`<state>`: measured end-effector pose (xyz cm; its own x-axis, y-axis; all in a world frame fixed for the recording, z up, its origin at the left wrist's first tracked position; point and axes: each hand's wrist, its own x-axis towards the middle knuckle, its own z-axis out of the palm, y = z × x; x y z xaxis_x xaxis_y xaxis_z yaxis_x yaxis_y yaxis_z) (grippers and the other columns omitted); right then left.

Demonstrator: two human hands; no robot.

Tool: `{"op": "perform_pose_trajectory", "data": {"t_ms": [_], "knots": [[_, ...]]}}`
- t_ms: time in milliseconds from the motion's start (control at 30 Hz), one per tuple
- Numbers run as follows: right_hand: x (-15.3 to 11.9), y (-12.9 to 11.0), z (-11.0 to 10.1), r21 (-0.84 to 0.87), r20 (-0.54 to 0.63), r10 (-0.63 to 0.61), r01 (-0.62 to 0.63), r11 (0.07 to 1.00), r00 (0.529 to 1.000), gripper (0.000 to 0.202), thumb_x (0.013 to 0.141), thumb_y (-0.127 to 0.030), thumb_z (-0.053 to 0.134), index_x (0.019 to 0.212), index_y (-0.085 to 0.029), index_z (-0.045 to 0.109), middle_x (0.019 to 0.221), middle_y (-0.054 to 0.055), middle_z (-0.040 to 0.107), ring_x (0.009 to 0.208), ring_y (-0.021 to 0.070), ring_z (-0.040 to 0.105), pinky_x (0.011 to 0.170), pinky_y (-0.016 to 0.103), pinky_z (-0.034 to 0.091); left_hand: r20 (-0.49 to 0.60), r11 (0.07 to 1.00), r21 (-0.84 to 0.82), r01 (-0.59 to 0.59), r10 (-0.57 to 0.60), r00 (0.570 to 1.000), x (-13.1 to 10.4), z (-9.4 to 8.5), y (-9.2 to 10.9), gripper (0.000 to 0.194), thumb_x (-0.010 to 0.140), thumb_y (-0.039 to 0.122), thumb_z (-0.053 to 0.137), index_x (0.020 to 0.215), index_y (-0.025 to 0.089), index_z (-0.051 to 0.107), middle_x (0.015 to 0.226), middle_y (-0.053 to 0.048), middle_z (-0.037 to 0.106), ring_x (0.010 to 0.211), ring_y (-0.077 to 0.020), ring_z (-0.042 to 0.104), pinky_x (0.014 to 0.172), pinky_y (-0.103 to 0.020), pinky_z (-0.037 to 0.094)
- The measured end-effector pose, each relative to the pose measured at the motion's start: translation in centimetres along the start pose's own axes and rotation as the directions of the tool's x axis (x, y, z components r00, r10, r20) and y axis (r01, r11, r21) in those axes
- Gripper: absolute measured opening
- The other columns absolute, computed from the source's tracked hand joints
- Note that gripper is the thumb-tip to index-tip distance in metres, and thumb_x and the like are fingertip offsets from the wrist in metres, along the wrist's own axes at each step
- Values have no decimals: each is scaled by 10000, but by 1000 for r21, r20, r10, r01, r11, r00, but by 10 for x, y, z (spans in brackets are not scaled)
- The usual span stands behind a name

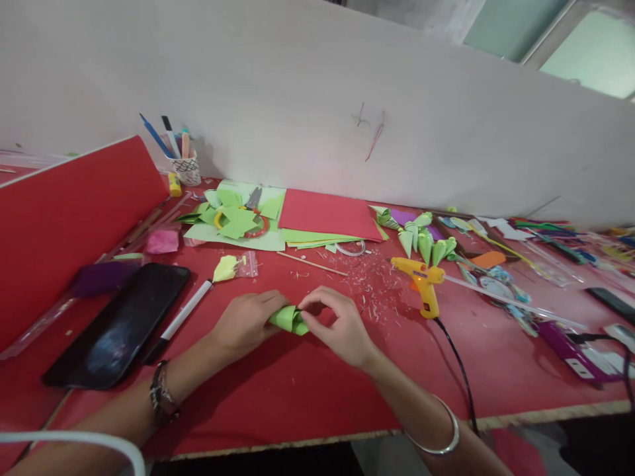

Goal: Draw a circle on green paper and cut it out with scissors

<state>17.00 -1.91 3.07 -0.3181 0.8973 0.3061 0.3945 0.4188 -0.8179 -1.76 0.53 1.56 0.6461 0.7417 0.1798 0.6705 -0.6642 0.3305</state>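
A small rolled piece of green paper (288, 320) is held between my two hands above the red table (278, 403). My left hand (247, 320) is closed round its left end, and its fingertips are partly hidden behind the paper. At the paper's right end, my right hand (340, 325) pinches the edge between thumb and forefinger. The roll looks hollow, with a fold showing at the right end. Farther right lies a yellow glue gun (421, 284) with a clear glue stick in its back.
A black phone (122, 324) and a white marker (186, 311) lie to the left. Green paper pieces (238, 221) with scissors (254, 198), red sheets (325, 215) and green paper cones (425, 246) are along the back. A purple power strip (570, 350) sits at the right.
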Motion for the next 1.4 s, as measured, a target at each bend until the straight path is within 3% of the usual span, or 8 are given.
{"op": "perform_pose_trajectory", "data": {"t_ms": [333,833,1033,1167,1300,1400], "knots": [[1,5,-1,-33,45,1,1,999,999,65,785,-180,539,725,-180,565,735,2,584,692,115,549,656,232,428,41,995,99,1,-5,999,0,2,1,79,755,226,554,819,191,526,747,-3,581,614,-159,561,498,-224,347],[1,6,3,-61,-28,86,-87,994,996,93,773,-182,535,680,-179,539,670,-13,572,624,103,527,543,197,390,62,954,291,-71,55,997,1,3,2,172,762,180,512,933,191,501,838,-25,563,662,-165,560,548,-255,396],[1,6,3,29,-51,57,-56,998,997,32,775,-172,521,773,-187,549,727,-5,572,673,112,542,618,226,433,13,984,180,13,-16,1000,-1,4,0,172,756,185,508,926,200,489,847,-21,543,679,-172,563,538,-248,388],[0,7,2,134,-73,51,-41,990,996,248,741,-166,564,981,-208,517,817,4,560,725,119,557,668,244,466,-37,991,49,128,-126,991,-1,3,-1,162,764,208,505,923,199,474,886,-25,526,694,-168,554,554,-247,388],[0,9,2,133,-45,58,-52,990,997,157,753,-185,573,905,-212,547,823,7,566,728,122,564,658,246,474,-54,977,-111,183,-190,980,0,4,-1,121,751,184,485,872,195,476,871,-20,509,728,-163,537,610,-252,398],[1,10,2,149,-79,32,-20,989,996,57,773,-175,552,817,-203,572,803,13,577,743,126,571,675,255,480,-47,959,-233,159,-175,983,3,3,1,105,721,167,479,824,183,476,842,-17,504,744,-157,518,652,-253,400]]}}
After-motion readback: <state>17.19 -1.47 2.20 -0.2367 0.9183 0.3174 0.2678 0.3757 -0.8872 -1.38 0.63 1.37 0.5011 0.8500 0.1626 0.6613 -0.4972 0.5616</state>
